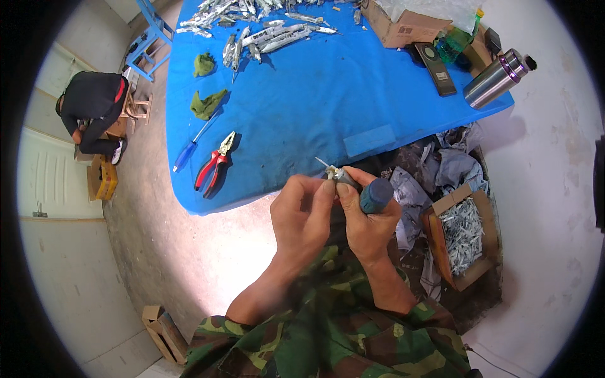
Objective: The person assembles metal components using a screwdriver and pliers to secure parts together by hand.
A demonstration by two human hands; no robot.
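My left hand (301, 214) and my right hand (372, 230) are close together just off the near edge of the blue table. Between their fingertips they pinch a small grey and whitish part (342, 176), with a thin pin poking up to the left. A tool with a blue round handle (376, 195) also sits in my right hand, its shaft hidden. On the table to the left lie red-and-black pliers (214, 165) and a blue-handled screwdriver (195, 142). Two green cloth scraps (207, 104) rest beyond them.
Many silvery strip-like parts (271, 39) are piled at the table's far side. A steel flask (495, 80), a dark handheld device (435, 68) and a cardboard box (403, 28) stand at right. Below is a carton of metal pieces (463, 236). A person (94, 104) sits bent over at left.
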